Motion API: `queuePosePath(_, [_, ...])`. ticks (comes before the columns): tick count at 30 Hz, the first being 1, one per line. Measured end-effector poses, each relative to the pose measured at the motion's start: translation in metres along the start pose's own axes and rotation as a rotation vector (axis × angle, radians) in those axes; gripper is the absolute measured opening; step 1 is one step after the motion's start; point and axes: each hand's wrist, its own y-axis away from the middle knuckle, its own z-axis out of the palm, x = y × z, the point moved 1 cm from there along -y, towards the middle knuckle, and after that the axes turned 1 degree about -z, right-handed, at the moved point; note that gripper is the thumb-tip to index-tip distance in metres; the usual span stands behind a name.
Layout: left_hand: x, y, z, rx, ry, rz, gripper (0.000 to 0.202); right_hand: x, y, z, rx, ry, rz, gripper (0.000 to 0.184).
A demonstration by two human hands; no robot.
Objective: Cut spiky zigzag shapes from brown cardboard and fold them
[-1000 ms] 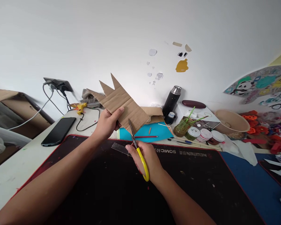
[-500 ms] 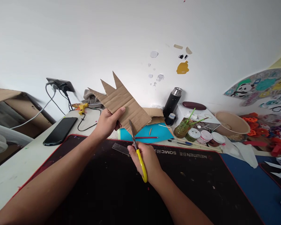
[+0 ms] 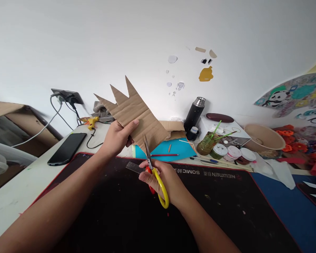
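My left hand (image 3: 120,135) grips a piece of brown cardboard (image 3: 138,114) by its lower left edge, thumb on the front and fingers behind. Three pointed spikes stick up from the cardboard's upper left side. In my right hand (image 3: 165,178) is a pair of scissors (image 3: 161,188) with yellow and red handles. Their blades point up and lie at the cardboard's lower edge, one of them over its front face. Partly hidden behind my right hand, a clear ruler (image 3: 133,167) lies on the black mat (image 3: 116,211).
A phone (image 3: 67,148) and a yellow glue gun (image 3: 92,122) lie on the left. Behind the mat are blue paper (image 3: 183,147) with a red pencil (image 3: 164,155), a black thermos (image 3: 194,114), a jar with brushes (image 3: 205,144) and lidded paint pots (image 3: 233,153).
The scissor handles have spread apart, so the red loop now shows beside the yellow one. My right thumb has moved left. The cardboard has shifted slightly left and up.
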Motion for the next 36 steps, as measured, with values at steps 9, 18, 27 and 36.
queuePosePath(9, [0.009,0.009,0.010,-0.038,-0.084,-0.033,0.044,-0.002,0.002,0.003,0.079,0.054,0.014,0.040])
queuePosePath(18, [0.000,0.009,0.011,-0.010,-0.067,-0.050,0.043,-0.003,0.003,0.005,0.140,0.085,-0.015,0.033])
queuePosePath(27, [-0.005,0.009,0.011,0.001,-0.062,-0.048,0.042,-0.001,0.003,0.006,0.166,0.101,-0.017,0.037])
queuePosePath(36, [-0.008,0.009,0.012,0.009,-0.081,-0.037,0.042,0.000,0.003,0.006,0.205,0.198,-0.082,0.039])
